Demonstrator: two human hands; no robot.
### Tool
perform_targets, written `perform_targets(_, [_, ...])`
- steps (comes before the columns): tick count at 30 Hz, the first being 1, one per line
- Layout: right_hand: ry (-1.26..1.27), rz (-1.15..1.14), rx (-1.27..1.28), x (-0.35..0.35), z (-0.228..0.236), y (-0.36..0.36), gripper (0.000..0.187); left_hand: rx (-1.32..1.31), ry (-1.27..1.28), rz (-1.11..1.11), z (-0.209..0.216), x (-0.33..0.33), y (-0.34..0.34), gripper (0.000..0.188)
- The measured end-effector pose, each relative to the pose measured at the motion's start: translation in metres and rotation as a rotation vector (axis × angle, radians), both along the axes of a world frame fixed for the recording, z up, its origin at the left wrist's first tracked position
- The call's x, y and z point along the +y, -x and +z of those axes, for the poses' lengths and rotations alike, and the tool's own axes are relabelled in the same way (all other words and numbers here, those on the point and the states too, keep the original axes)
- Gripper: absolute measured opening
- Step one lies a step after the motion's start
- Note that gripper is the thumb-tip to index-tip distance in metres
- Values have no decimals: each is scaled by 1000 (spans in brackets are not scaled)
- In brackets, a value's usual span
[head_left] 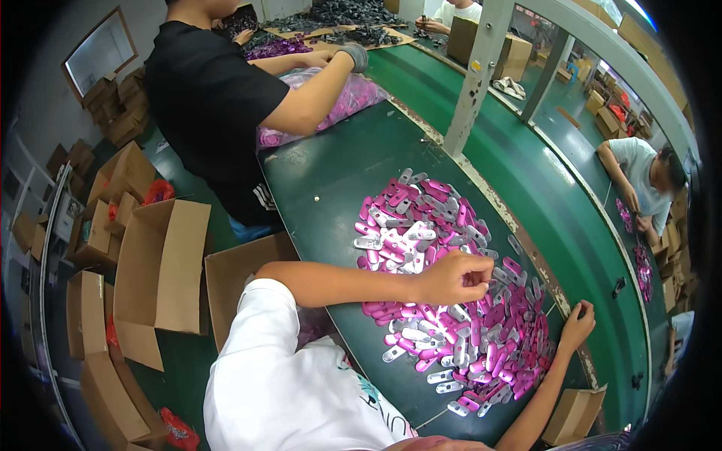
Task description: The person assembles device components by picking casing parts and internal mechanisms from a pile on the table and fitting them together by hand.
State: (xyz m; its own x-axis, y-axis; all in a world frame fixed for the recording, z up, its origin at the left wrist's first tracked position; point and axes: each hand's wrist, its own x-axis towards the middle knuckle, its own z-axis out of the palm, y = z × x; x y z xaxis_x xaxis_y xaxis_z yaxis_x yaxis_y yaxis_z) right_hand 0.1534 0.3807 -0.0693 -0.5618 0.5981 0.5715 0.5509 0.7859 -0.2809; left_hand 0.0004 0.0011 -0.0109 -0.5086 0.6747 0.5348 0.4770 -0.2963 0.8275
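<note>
A wide pile of small oblong pieces [451, 331], glossy pink-purple on one face and silvery on the other, is spread over the dark green tabletop [331, 195]. Above its middle is my left hand [455, 278], fingers curled together; whatever they may hold is hidden. My right hand [577, 325] lies beyond the pile's right side, at the table edge by the green conveyor belt. Its fingers are slightly bent and apart, and nothing shows between them.
Small black parts [619, 287] lie on the conveyor belt [519, 158]. A metal post [474, 83] rises from the table edge. Cardboard boxes [162, 263] stand at left; a small box [575, 417] sits near right. A co-worker in black [210, 98] handles a bag of pink pieces [338, 105].
</note>
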Motion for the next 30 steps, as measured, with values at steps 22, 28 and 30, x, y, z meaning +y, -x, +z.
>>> perform_targets(22, [546, 177, 590, 34, -15, -2, 14, 772, -92, 99, 12, -10, -4, 16])
perform_targets(28, [528, 110, 581, 39, -20, -11, 14, 795, -133, 31, 10, -6, -8, 17])
perform_targets(30, [476, 151, 675, 38, -22, -10, 16, 794, -141, 23, 7, -3, -8, 18])
